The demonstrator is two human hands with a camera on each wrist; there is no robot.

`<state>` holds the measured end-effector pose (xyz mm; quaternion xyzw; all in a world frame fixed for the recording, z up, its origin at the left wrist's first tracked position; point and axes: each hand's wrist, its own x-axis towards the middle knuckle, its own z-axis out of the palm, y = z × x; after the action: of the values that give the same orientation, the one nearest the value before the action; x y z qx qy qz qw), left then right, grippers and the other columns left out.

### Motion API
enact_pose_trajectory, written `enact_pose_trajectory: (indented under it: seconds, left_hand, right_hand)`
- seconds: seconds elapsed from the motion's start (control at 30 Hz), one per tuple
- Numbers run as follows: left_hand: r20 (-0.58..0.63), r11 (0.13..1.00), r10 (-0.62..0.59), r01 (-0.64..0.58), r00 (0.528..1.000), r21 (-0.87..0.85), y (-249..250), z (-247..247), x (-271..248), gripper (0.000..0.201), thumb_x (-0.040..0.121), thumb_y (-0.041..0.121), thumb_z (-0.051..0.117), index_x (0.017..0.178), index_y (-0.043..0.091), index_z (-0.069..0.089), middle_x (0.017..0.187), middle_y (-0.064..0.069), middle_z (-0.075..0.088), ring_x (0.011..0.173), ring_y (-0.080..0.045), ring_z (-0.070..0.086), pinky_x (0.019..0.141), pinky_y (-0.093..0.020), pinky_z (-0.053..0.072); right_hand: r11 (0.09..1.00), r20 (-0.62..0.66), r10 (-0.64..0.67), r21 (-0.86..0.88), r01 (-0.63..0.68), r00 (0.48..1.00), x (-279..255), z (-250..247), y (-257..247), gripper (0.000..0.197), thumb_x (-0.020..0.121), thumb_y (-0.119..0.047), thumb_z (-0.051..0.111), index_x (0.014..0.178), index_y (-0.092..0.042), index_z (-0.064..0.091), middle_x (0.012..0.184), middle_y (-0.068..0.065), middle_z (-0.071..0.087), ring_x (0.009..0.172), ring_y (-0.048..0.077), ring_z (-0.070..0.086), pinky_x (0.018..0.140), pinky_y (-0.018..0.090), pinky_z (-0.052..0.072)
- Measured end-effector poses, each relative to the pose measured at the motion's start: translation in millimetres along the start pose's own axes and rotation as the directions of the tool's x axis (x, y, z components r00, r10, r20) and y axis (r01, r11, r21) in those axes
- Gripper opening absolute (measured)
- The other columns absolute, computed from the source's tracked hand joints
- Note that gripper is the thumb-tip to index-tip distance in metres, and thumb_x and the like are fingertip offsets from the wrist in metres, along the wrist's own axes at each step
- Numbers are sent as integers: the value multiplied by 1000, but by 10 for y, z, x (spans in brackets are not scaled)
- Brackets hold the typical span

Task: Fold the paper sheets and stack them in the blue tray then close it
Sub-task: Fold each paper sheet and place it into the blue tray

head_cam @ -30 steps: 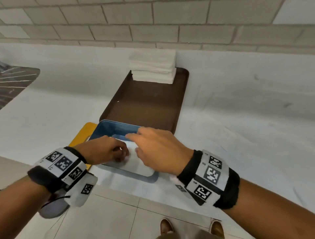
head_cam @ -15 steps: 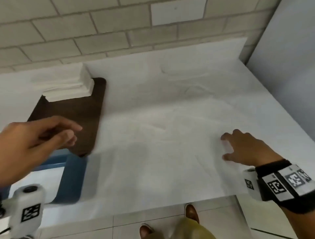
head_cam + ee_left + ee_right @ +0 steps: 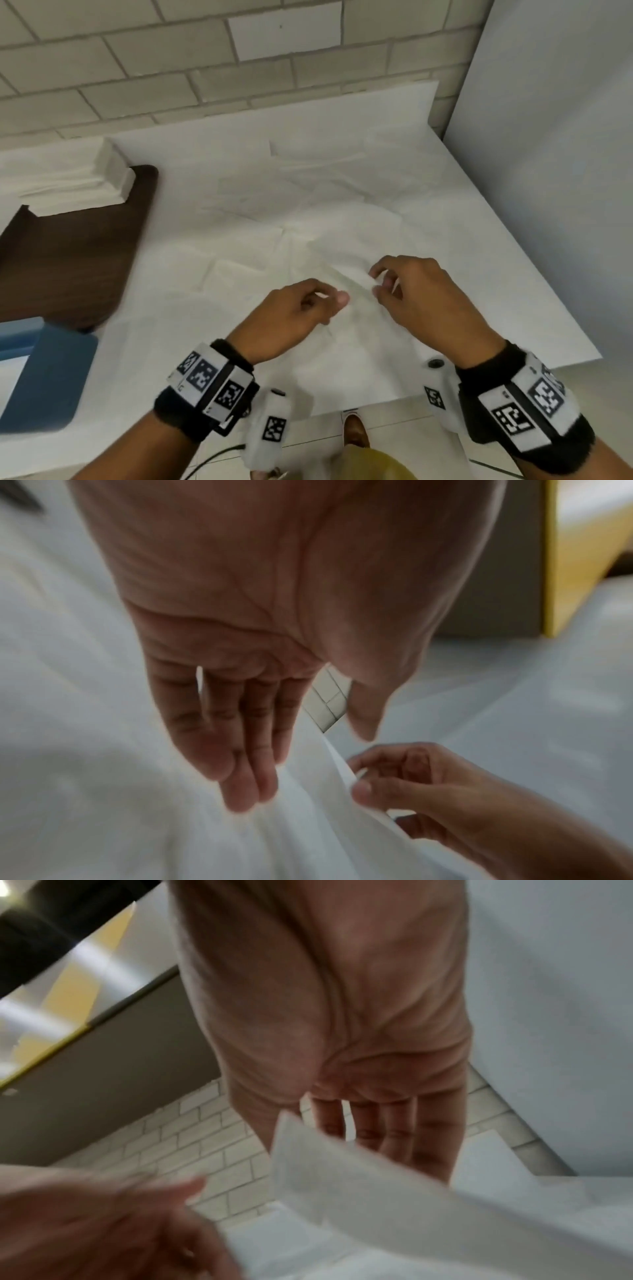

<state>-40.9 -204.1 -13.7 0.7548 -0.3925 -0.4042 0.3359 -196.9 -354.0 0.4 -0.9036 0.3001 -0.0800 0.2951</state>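
A white paper sheet (image 3: 352,329) lies on the white-covered table, its near edge lifted between my hands. My right hand (image 3: 378,284) pinches that raised edge between thumb and forefinger, which shows in the left wrist view as the right hand (image 3: 356,785) on the sheet (image 3: 325,818). My left hand (image 3: 329,303) is just left of it. In the left wrist view its fingers (image 3: 246,791) lie fairly straight against the sheet, thumb apart. The blue tray (image 3: 51,377) stands at the far left, partly out of frame.
A brown tray (image 3: 75,260) lies behind the blue one and carries a stack of white paper (image 3: 78,185). A brick wall runs along the back and a grey panel (image 3: 548,171) stands at the right. The table's front edge is close below my wrists.
The view has swung right, away from the blue tray. Both hands left the tray. The right hand lay on the table and now lifts the sheet's edge; the left hand has come across to it.
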Motion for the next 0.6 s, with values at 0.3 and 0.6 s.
enact_pose_trajectory:
  seconds: [0.3, 0.6]
  left_hand:
    - [-509, 767, -278, -131, 814, -628, -91, -248, -47, 15, 97, 10, 63, 108, 5, 72, 105, -10, 78, 98, -31, 74, 87, -45, 58]
    - [-411, 730, -369, -14, 833, -684, -517, -481, -366, 26, 103, 9, 48, 117, 10, 69, 109, -8, 78, 100, -27, 75, 85, -40, 58]
  right_hand:
    - [999, 94, -10, 50, 5, 996, 192, 335, -141, 29, 91, -48, 60, 110, -26, 61, 106, -8, 56, 96, 10, 55, 78, 29, 51]
    - [962, 277, 169, -254, -97, 946, 454, 600, -54, 63, 92, -23, 64, 143, -17, 29, 132, 11, 38, 107, 29, 56, 84, 34, 49]
